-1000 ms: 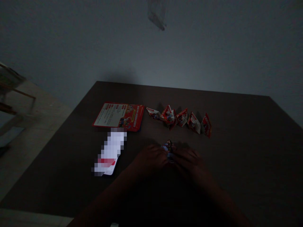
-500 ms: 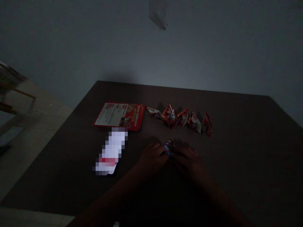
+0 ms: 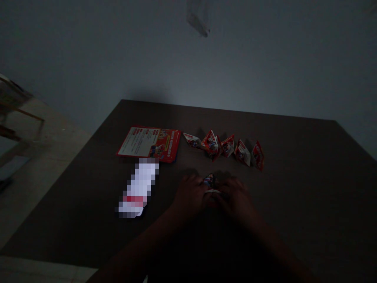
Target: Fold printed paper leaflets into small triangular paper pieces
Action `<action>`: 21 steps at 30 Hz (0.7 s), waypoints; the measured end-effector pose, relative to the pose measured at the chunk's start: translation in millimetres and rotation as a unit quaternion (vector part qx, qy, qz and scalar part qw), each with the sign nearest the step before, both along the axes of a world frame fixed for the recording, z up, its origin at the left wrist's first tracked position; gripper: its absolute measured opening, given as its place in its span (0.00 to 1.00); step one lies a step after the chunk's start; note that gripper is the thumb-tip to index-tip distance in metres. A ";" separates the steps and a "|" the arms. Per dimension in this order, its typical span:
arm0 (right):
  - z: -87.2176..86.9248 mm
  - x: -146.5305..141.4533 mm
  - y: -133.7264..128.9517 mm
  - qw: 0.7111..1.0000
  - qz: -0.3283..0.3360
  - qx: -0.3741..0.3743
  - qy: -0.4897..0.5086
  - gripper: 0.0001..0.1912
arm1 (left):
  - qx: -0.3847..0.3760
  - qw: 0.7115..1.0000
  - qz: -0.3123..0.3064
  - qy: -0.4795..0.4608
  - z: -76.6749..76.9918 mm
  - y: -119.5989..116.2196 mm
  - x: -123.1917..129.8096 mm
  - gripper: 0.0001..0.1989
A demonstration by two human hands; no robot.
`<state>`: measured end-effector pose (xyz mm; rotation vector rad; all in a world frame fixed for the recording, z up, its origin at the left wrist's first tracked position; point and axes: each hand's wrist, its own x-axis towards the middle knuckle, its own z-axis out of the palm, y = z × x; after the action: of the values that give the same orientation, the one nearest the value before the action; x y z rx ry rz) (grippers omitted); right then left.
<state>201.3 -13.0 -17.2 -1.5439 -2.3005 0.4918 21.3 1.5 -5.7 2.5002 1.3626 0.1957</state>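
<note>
Between my two hands, near the middle of the table, is a small piece of folded printed paper [image 3: 210, 181] with a dark picture and a pale edge. My left hand [image 3: 191, 193] has its fingers closed on the paper's left side. From the right, my right hand [image 3: 235, 195] grips the other side with bent fingers. Dim light and the fingers hide much of the paper's lower part. Behind the hands stands a row of several folded red and white papers [image 3: 211, 144], pointed and creased.
On the left lies a stack of red and white printed sheets [image 3: 138, 141]. A lit phone [image 3: 140, 186], its screen blurred out, rests in front of the stack. The dark table [image 3: 294, 177] meets a grey wall [image 3: 265, 67]. Furniture legs show on the floor at far left.
Both hands have shifted slightly on the folded paper, and a pale edge now shows between them. The phone, the stack and the row of folded papers stay put.
</note>
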 end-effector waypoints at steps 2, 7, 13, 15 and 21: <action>0.1 -1.1 1.4 1.000 -0.009 -0.010 -0.020 0.07 | -0.008 1.000 0.020 0.005 1.3 0.8 0.2 0.12; 0.2 -3.7 2.9 0.997 -0.042 -0.023 -0.064 0.08 | -0.029 0.998 0.048 0.023 4.8 6.1 -2.9 0.15; 4.1 -0.7 6.4 0.989 -0.095 -0.074 -0.089 0.10 | -0.058 0.993 0.089 0.060 11.7 14.7 -16.0 0.16; 6.5 2.6 7.3 0.984 -0.109 -0.098 -0.097 0.11 | -0.070 0.991 0.097 0.067 13.2 17.0 -21.5 0.15; 12.6 22.6 6.2 0.969 -0.160 -0.156 -0.105 0.10 | -0.105 0.984 0.130 0.063 11.5 20.5 -37.0 0.14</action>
<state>223.9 -6.8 -4.6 -2.1667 -2.1315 0.6525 -15.7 21.9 5.7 2.1891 1.6660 -0.0520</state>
